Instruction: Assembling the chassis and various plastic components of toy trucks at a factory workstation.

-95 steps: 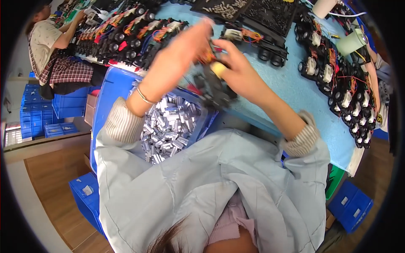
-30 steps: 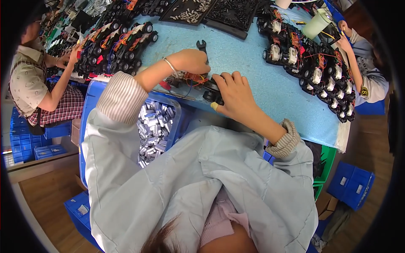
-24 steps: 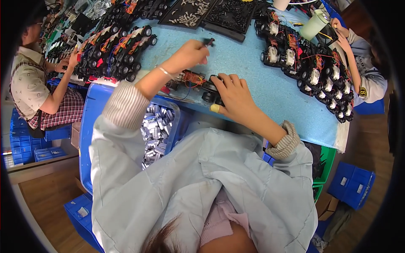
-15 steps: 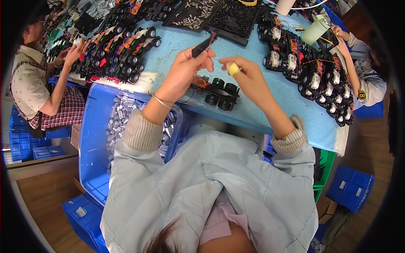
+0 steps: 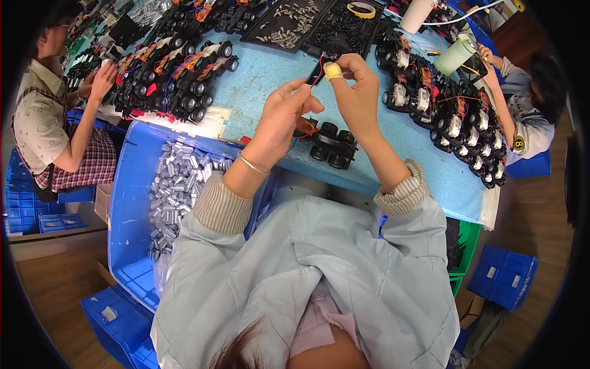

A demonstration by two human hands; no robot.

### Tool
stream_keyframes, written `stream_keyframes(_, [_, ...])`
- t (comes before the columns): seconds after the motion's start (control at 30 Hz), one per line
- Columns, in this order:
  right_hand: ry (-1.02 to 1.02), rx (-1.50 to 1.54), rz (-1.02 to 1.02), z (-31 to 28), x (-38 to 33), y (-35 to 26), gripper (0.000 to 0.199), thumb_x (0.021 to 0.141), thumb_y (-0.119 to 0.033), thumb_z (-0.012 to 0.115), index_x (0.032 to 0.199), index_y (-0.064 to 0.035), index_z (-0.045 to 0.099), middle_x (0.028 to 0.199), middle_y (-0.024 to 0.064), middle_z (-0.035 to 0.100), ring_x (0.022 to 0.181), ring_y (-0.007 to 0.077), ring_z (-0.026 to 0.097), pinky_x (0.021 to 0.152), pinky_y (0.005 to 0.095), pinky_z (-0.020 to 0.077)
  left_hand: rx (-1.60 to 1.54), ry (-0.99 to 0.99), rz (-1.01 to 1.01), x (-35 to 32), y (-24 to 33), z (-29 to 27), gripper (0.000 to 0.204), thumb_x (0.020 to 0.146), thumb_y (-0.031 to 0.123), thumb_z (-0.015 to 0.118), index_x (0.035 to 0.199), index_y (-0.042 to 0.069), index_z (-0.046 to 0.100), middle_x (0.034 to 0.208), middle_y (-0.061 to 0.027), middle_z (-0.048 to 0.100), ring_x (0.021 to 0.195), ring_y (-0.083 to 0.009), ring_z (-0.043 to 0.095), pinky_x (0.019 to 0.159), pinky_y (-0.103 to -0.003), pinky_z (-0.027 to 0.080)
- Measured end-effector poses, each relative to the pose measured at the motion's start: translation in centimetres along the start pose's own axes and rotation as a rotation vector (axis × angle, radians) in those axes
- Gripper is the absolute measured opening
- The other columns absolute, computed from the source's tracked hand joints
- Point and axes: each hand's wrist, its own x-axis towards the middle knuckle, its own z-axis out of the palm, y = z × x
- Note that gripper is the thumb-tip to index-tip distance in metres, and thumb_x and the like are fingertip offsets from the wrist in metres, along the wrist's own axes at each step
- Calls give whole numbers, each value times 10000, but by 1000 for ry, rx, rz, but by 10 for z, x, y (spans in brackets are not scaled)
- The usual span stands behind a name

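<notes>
Over the bench, my left hand point(image 5: 284, 117) grips a narrow black part point(image 5: 314, 75) with a thin red wire along it. My right hand point(image 5: 357, 92), which has a yellow wrap point(image 5: 333, 71) round one digit, closes at the far end of the same part. Its fingertips partly cover that end, so exactly what they pinch is hidden. Just beyond and below my wrists lies a toy car chassis point(image 5: 332, 146) with black wheels and orange wiring, partly behind my left hand.
Rows of wheeled chassis stand left point(image 5: 178, 77) and right point(image 5: 458, 117). Black trays point(image 5: 289, 23) of small parts and a tape roll point(image 5: 361, 10) lie at the back. A blue bin point(image 5: 132, 209) holds silvery pieces. People sit at both sides; a pale green cup point(image 5: 456, 55) stands right.
My right hand has come up and inward to the far end of the black part. My left hand has shifted slightly right and down. The view has shifted a little.
</notes>
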Motion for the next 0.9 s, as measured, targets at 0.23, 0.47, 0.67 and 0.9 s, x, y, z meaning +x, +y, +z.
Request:
stream_keyframes(0.23, [63,-248,-208,-6,-2,-1,138,817,-111,664,777,1,595,776,65,579,692,124,547,588,275,417,230,-60,111,16,3,0,223,940,177,530,1050,-9,585,758,-60,660,720,-88,587,699,-228,442])
stream_keyframes(0.47, [-30,28,226,-20,-22,-5,136,847,-125,651,838,6,620,773,24,613,696,77,518,600,263,411,135,-116,188,25,-5,1,157,909,124,538,972,0,610,749,-85,675,691,-85,592,635,-221,443])
stream_keyframes(0.67, [0,363,401,-7,-17,-11,85,859,-94,634,893,-18,649,791,-3,630,722,54,518,642,230,397,212,-99,276,22,-6,14,107,890,81,550,935,4,610,784,-63,659,717,-93,594,678,-219,456])
stream_keyframes(0.9, [42,573,485,1,-24,-7,41,864,-62,617,884,-34,638,832,-5,634,747,59,520,686,222,389,111,100,369,21,-16,23,65,888,64,538,898,12,577,776,-32,619,727,-95,572,686,-228,458])
